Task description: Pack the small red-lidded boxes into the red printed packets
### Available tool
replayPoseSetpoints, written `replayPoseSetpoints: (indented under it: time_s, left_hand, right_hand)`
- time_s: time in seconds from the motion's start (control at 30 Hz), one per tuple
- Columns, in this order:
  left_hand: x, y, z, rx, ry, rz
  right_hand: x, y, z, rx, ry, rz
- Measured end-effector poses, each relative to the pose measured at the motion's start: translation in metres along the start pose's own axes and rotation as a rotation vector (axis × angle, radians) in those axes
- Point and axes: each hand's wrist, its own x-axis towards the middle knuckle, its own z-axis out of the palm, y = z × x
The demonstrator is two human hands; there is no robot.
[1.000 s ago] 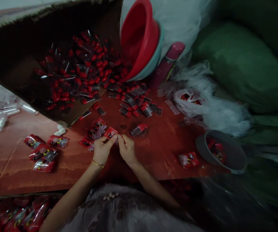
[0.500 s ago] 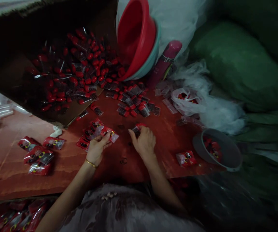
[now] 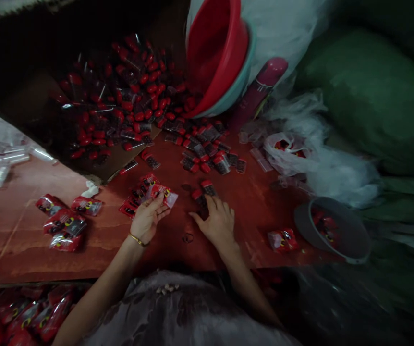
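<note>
My left hand (image 3: 149,218) pinches a red printed packet (image 3: 167,196) with a clear end. Under and beside that packet, several similar red packets (image 3: 133,203) lie on the table. Fingers apart, my right hand (image 3: 217,221) rests on the red-brown surface just below two small clear containers with red caps (image 3: 208,187). Beyond them is a loose group of red-capped containers (image 3: 207,144) with dark contents. A gold-coloured bangle (image 3: 138,240) is on my left wrist.
A cardboard box (image 3: 120,166) holds many red-capped containers. Red (image 3: 241,43) and light blue basins, a pink spray can (image 3: 257,91) and plastic bags (image 3: 344,173) stand behind. Packets (image 3: 65,223) lie left; a grey tub (image 3: 302,218) and one packet (image 3: 282,240) are right.
My right hand has opened and let go of the red-capped container, and two now lie just beyond its fingers. My left hand keeps its packet. The whole view has shifted slightly.
</note>
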Motion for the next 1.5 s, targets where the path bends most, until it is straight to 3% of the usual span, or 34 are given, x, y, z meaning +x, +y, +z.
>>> replayPoseSetpoints:
  time_s: [0.17, 0.3, 0.43, 0.6, 0.8, 1.07, 1.27, 1.5]
  left_hand:
    - [-0.005, 0.002, -0.001, 0.031, -0.060, -0.037]
    - [-0.008, 0.002, -0.001, 0.029, -0.070, -0.039]
    - [-0.009, -0.003, 0.003, 0.064, -0.055, -0.007]
    - [-0.012, -0.009, 0.006, 0.184, -0.111, 0.109]
    - [-0.013, -0.009, 0.002, 0.336, -0.184, 0.217]
    - [-0.013, -0.024, 0.005, 0.281, -0.212, 0.195]
    - [-0.013, -0.032, 0.011, 0.182, -0.191, 0.157]
    - [-0.013, -0.033, 0.010, 0.134, -0.251, 0.247]
  right_hand:
    - [0.009, 0.001, 0.010, -0.006, -0.004, -0.023]
    - [0.009, 0.010, 0.005, 0.345, -0.028, 0.015]
    - [-0.008, 0.009, -0.022, 0.786, -0.134, -0.013]
    - [-0.020, 0.000, -0.048, 0.975, -0.233, 0.001]
    - [-0.015, -0.007, -0.041, 1.209, -0.402, 0.073]
    - [-0.014, -0.017, -0.034, 1.214, -0.310, 0.095]
    - [-0.018, -0.034, -0.021, 1.111, -0.157, 0.107]
    - [-0.017, -0.051, -0.016, 1.173, -0.172, 0.112]
